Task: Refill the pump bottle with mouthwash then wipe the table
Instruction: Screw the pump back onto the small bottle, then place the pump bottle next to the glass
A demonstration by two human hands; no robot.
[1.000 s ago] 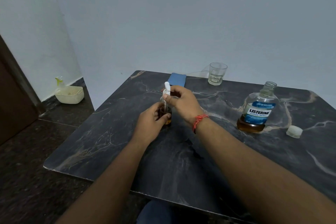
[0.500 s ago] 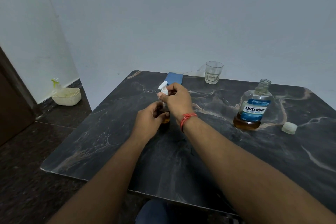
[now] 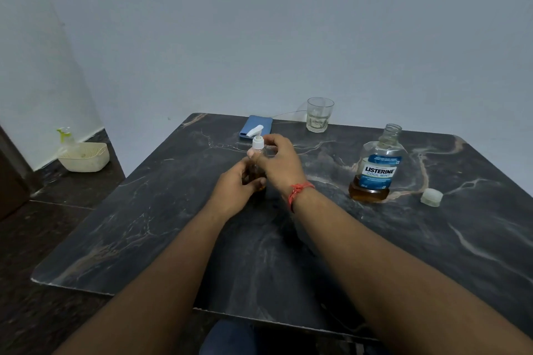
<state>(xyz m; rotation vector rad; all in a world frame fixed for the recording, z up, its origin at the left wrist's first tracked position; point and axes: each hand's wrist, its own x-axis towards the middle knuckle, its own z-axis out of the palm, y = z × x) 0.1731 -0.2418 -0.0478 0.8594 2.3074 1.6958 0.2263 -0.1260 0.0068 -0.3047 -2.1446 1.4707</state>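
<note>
1. We are gripping the pump bottle [image 3: 257,174] with our left hand [image 3: 235,190], fingers curled round its amber-filled body near the table [image 3: 144,225] centre.
2. We are pinching the white pump head [image 3: 257,142] with our right hand [image 3: 281,163], thumb and fingertips closed on its collar; the nozzle is pointing toward 11 o'clock.
3. The mouthwash bottle [image 3: 377,170] is standing uncapped at 3 o'clock of the hands, its cap [image 3: 431,197] lying just beyond it.
4. A blue cloth [image 3: 255,125] is lying at 12 o'clock, a glass [image 3: 319,114] at 1 o'clock.
5. Our right hand is hiding the pump bottle's neck.
</note>
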